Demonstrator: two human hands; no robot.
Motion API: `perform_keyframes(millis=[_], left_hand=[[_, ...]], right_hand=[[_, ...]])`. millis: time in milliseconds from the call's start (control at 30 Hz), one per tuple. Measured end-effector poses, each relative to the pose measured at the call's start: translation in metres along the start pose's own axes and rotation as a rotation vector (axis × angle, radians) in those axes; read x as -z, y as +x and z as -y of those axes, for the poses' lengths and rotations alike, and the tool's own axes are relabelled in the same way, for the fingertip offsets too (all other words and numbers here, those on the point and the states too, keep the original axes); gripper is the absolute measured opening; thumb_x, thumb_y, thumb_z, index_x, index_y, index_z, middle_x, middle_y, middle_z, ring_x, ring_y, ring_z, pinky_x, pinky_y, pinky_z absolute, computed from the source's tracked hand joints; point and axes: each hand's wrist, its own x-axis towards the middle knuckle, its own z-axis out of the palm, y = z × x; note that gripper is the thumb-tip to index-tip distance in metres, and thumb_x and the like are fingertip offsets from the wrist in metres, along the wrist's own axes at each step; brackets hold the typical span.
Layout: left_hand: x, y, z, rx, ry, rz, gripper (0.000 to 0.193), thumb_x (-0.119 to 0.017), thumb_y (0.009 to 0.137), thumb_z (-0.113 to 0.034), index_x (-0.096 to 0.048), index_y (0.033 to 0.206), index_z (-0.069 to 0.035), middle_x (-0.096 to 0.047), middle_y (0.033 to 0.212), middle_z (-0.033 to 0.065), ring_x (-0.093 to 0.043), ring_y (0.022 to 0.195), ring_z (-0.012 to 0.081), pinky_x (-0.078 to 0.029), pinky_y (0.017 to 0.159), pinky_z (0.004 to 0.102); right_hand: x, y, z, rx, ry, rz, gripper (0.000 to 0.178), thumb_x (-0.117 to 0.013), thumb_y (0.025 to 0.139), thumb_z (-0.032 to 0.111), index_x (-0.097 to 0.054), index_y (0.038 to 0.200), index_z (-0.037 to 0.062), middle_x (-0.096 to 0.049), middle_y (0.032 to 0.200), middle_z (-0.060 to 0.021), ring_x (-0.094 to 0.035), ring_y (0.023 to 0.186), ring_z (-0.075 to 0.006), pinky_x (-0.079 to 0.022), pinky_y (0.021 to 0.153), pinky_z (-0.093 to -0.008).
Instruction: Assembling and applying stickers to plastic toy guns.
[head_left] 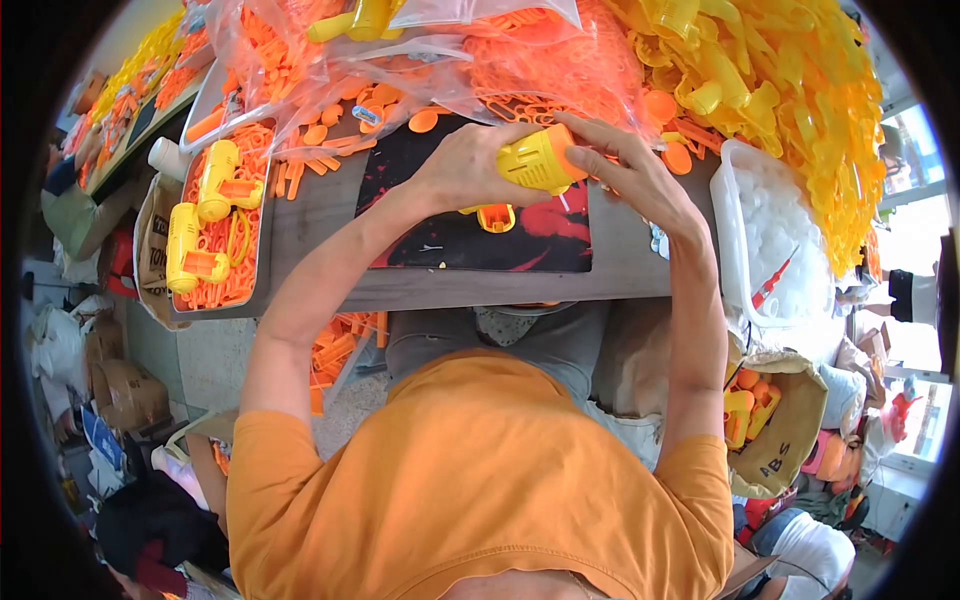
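A yellow cylindrical plastic toy body (530, 163) with slotted vents is held above the dark mat. My left hand (465, 168) wraps around its left end. The fingers and thumb of my right hand (635, 170) close on the orange end piece (566, 148) at the toy's right. Below the body, a yellow part with an orange insert (495, 217) shows; whether it is joined to the body I cannot tell. Under both hands lies a black mat (470, 250) with red patches.
Yellow-and-orange toy bodies (184, 245) lie on orange parts in a left-hand tray (262, 235). Bags of orange pieces (550, 60) and a heap of yellow parts (740, 75) fill the back. At right, a red-handled screwdriver (772, 278) rests in a white tub (728, 200), above a sack (790, 440).
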Motion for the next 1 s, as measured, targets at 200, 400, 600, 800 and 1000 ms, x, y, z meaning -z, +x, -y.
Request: perform_keyframes(millis=[200,400,600,800,1000], left_hand=[[0.002,0.001,-0.001,0.02,-0.068,0.043,0.075,-0.084,0.065,-0.032,-0.055,0.125,0.003,-0.069,0.1,0.0153,-0.069,0.088,0.0246,-0.052,0.082,0.0313],[0.002,-0.011,-0.011,-0.105,-0.071,-0.051,0.082,-0.081,0.069,-0.027,-0.045,0.141,-0.014,-0.066,0.106,0.0143,-0.068,0.087,0.0263,-0.052,0.082,0.0325],[0.0,-0.046,-0.039,-0.231,0.092,0.061,0.073,-0.081,0.066,-0.024,-0.052,0.133,-0.017,-0.061,0.091,0.0109,-0.065,0.078,0.0305,-0.053,0.064,0.0375],[-0.006,-0.045,-0.037,-0.271,0.019,0.035,0.053,-0.078,0.068,-0.027,-0.057,0.117,-0.019,-0.062,0.092,0.0094,-0.066,0.074,0.03,-0.051,0.056,0.0419],[-0.006,-0.047,-0.027,-0.228,0.028,0.048,0.06,-0.078,0.069,-0.027,-0.055,0.123,-0.02,-0.063,0.093,0.0107,-0.065,0.074,0.0309,-0.053,0.059,0.0429]], right_hand=[[-0.021,-0.007,-0.021,0.16,0.124,-0.162,0.054,-0.055,0.096,0.037,-0.049,0.137,0.0029,-0.056,0.12,-0.0063,-0.051,0.108,-0.0154,-0.04,0.093,-0.0287],[-0.04,-0.017,-0.013,0.127,0.19,-0.236,0.058,-0.051,0.097,0.039,-0.042,0.14,0.0013,-0.055,0.122,-0.0094,-0.049,0.118,-0.018,-0.035,0.103,-0.0323],[-0.06,-0.019,0.016,0.047,0.456,-0.131,0.044,-0.04,0.101,0.036,-0.056,0.12,0.0002,-0.061,0.108,-0.011,-0.059,0.1,-0.0185,-0.044,0.092,-0.0342],[-0.062,-0.015,0.01,0.298,0.166,-0.053,0.035,-0.041,0.096,0.022,-0.063,0.1,-0.0043,-0.062,0.1,-0.0177,-0.061,0.094,-0.0249,-0.047,0.084,-0.0346],[-0.073,-0.014,0.016,0.25,0.308,-0.185,0.031,-0.041,0.095,0.018,-0.063,0.095,-0.0046,-0.064,0.09,-0.0172,-0.062,0.087,-0.028,-0.049,0.081,-0.037]])
